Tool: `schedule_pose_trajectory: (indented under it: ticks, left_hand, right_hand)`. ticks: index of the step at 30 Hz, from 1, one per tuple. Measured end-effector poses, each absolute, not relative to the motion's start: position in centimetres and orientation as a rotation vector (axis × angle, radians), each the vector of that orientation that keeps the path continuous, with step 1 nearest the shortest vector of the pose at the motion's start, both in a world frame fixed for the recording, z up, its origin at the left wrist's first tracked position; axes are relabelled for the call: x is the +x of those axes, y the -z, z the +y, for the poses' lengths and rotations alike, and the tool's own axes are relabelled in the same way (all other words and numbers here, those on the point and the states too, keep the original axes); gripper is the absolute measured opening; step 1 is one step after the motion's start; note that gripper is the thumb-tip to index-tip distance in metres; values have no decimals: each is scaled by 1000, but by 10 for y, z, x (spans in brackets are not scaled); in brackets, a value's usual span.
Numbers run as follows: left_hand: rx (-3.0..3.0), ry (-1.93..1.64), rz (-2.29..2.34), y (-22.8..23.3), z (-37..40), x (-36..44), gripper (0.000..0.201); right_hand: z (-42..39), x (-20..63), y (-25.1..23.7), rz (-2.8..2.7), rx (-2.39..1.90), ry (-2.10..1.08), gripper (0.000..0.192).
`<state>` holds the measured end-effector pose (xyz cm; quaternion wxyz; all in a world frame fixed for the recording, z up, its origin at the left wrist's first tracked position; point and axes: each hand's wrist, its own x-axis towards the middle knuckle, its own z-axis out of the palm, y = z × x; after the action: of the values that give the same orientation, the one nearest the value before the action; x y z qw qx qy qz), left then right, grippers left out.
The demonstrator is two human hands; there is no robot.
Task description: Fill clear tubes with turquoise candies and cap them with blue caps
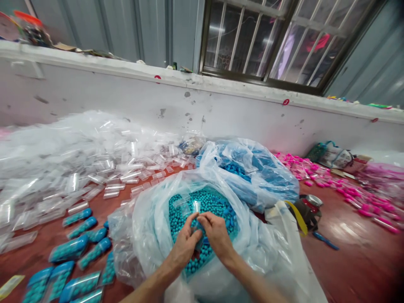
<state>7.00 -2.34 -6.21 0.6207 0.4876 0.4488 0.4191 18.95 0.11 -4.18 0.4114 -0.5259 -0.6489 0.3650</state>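
Note:
A white plastic bag [148, 210] lies open in front of me, full of small turquoise beads [206, 200] with some blue caps [230, 214] among them. Over the beads, my left hand [184, 240] and my right hand [217, 233] meet with bent fingers. Between them is a clear plastic tube [198, 237] with a bluish tint, partly covered by the fingers. Just beyond my fingertips a clear tube [196, 206] shows against the beads; whether it is part of the held piece I cannot tell. Filled tubes with blue caps [69, 248] lie to the left of the bag.
A large heap of clear empty tubes [63, 155] spreads over the red tabletop [126, 193] at left. Behind stands a bag of blue caps [265, 176]. Pink pieces [341, 185], a jar with a metal lid [314, 202] and a blue pen-like object [325, 240] lie right.

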Motion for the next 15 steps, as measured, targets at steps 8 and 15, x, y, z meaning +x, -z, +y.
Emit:
schedule_pose_trajectory:
  ticks: [8,15]
  left_hand:
    - [876,-1118,899,54,-29,66,62]
    - [811,-1127,895,50,-31,71,39]
  right_hand:
    - [-24,198,39,-2189,-1328,-1050,98]
    - [-29,181,40,-2095,-1193,-694,59]
